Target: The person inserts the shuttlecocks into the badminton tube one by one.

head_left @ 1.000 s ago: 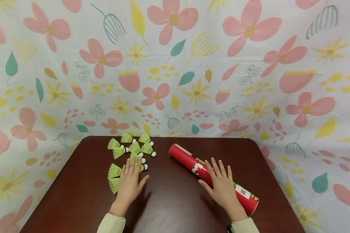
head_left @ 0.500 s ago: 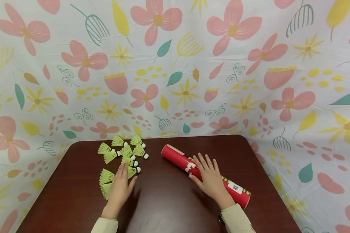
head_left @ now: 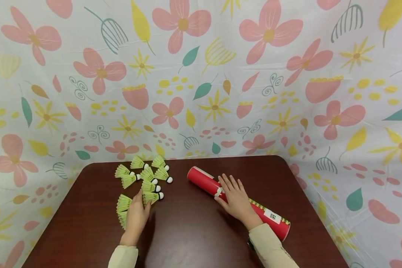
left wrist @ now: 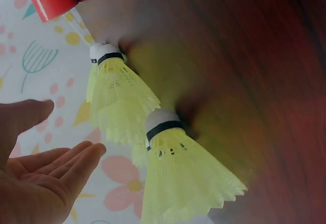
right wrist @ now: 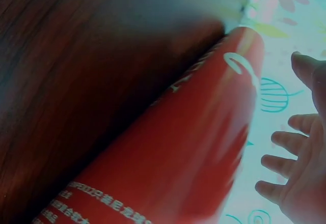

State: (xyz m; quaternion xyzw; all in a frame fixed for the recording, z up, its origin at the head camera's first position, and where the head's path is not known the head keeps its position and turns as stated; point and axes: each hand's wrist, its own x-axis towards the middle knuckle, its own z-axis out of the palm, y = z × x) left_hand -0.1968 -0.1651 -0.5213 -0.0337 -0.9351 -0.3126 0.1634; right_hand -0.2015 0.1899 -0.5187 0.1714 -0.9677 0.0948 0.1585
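Yellow-green shuttlecocks (head_left: 148,175) with white heads lie in a loose cluster on the left of the table. My left hand (head_left: 136,216) is low beside the nearest ones, partly covering those at its left. In the left wrist view its thumb and fingers are apart with nothing between them, near a shuttlecock (left wrist: 188,178). A red cylindrical tube (head_left: 271,219) with printed lettering lies slantwise on the right. My right hand (head_left: 237,204) is over the tube's middle, its fingers extended. The right wrist view shows those fingers spread beside the tube (right wrist: 178,147); contact cannot be told.
A dark brown table (head_left: 194,230) with rounded far corners carries everything. Behind and on both sides hangs a white cloth (head_left: 201,85) printed with flowers and leaves, close to the table's far edge.
The head view has swung to the right. My left hand has lowered toward the near shuttlecocks, its fingers more bent. My right hand has shifted left and farther along over the tube.
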